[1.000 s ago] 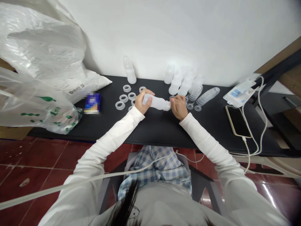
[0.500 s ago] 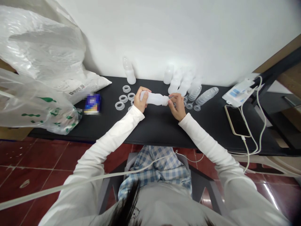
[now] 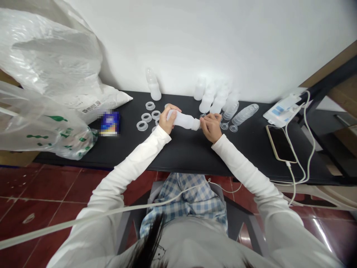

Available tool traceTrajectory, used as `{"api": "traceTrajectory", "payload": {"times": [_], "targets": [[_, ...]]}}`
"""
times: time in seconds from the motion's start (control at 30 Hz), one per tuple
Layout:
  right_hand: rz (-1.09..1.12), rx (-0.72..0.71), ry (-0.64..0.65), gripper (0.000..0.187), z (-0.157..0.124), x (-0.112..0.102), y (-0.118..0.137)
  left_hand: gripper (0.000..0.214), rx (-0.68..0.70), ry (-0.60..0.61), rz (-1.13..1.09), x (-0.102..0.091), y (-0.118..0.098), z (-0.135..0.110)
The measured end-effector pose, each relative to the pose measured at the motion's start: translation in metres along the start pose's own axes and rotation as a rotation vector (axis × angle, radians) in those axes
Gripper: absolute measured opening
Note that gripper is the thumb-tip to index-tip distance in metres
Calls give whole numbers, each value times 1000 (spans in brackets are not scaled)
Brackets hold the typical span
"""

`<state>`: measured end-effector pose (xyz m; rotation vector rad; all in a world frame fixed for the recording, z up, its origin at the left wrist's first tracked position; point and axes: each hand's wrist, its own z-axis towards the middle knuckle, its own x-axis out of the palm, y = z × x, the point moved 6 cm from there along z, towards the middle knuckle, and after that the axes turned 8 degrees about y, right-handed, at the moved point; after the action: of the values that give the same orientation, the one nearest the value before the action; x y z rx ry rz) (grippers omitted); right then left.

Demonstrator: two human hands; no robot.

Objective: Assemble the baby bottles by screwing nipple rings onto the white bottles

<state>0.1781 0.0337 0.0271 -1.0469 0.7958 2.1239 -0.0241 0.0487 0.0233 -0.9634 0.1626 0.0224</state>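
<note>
A frosted white squeeze bottle (image 3: pixel 184 121) lies nearly level above the table, its neck pointing right and slightly down. My left hand (image 3: pixel 169 120) is wrapped round its base end. At the neck end, the fingers of my right hand (image 3: pixel 211 126) are pinched together against the mouth; whatever small part they hold there is hidden. Left of my left hand lie several translucent collar rings (image 3: pixel 142 125). Just beyond my right hand are small clear spoon-shaped pieces (image 3: pixel 233 128), some partly covered by the hand.
One capped bottle (image 3: pixel 154 86) stands by the wall; several white bottles (image 3: pixel 206 102) stand back right, beside nested clear covers (image 3: pixel 245 114). A blue packet (image 3: pixel 110 123) and plastic bags (image 3: pixel 52 126) occupy the left. A phone (image 3: pixel 281 143) with cables and a power strip (image 3: pixel 283 108) lies right.
The bottle's neck end has tipped a little lower toward me. My right hand's fingers have curled in more tightly at the mouth. My left hand keeps its grip.
</note>
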Motion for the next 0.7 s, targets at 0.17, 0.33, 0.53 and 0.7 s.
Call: {"api": "traceTrajectory", "payload": {"times": [0.17, 0.33, 0.53, 0.7], "targets": [[-17, 73, 50, 68, 1, 2, -3, 51, -29, -52, -1, -3, 2, 1], [18, 37, 96, 57, 1, 3, 3, 53, -108, -131, -26, -9, 13, 2], [-11, -37, 107, 49, 1, 6, 9, 56, -154, -141, -64, -8, 17, 3], [9, 9, 80, 48, 1, 2, 5, 55, -136, -101, -99, -4, 15, 5]]}}
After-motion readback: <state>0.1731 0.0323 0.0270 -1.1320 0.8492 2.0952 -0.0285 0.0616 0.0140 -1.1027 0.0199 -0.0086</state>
